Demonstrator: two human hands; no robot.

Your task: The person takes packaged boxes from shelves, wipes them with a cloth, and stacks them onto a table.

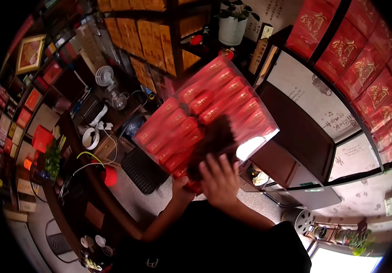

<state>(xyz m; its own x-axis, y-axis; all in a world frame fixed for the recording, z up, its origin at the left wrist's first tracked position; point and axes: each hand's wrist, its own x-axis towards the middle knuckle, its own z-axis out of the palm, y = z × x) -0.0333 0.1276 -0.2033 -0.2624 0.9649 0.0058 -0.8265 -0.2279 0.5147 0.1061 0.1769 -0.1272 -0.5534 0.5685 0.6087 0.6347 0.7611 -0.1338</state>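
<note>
Desk (102, 193) at far L; dark seat (143, 170) adj. L hand (183, 192) closed on near edge of red pkg. (239, 86), held up at ctr. Pkg.: packets in 2 blocks under clear cover. R hand (222, 184) fingers extended over dark fuzzy item (215, 142) (ID unclear); grip can't be confirmed. Red bags (377, 93) far R. Est. status: rows look filled, cover on; pkg. not yet set down.
</note>
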